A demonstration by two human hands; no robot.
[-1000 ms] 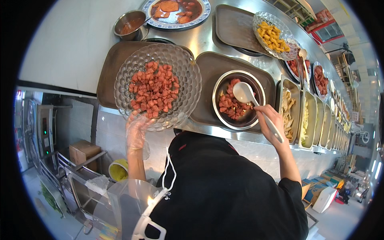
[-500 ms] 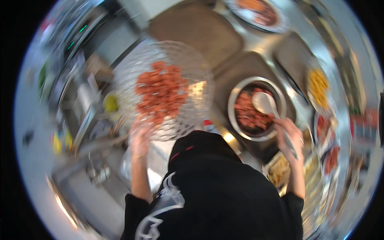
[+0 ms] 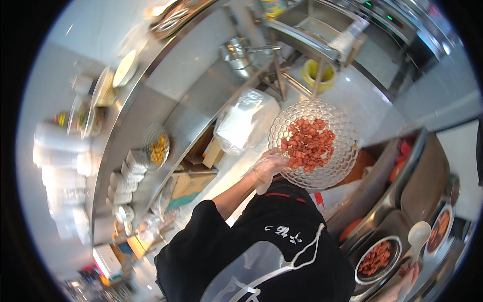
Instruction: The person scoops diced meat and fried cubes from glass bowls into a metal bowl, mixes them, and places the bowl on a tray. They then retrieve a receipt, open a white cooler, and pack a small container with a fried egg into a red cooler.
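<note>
My left hand (image 3: 268, 167), in a clear plastic glove, grips the edge of a wide dimpled clear bowl (image 3: 346, 138). Reddish diced pieces (image 3: 308, 144) are heaped in the middle of that bowl, which is held out in front of my body. At the lower right, my right hand (image 3: 409, 274) is closed around the handle of a large pale spoon (image 3: 419, 234). The spoon's head is up beside a round metal pot (image 3: 397, 241), apart from the reddish pieces (image 3: 376, 257) inside it.
A steel counter (image 3: 118, 126) runs along the left, with a bowl of yellow pieces (image 3: 158, 148) and stacked white dishes (image 3: 121, 189) on the shelf below. A plastic-bagged bundle (image 3: 246, 121), a yellow-lined bin (image 3: 318, 74) and a sink (image 3: 317, 22) lie ahead. An oval dish (image 3: 439, 229) is at right.
My view and body have turned left, away from the pot. The spoon has come out of the pot and is now raised beside it. The clear bowl stays in my left hand.
</note>
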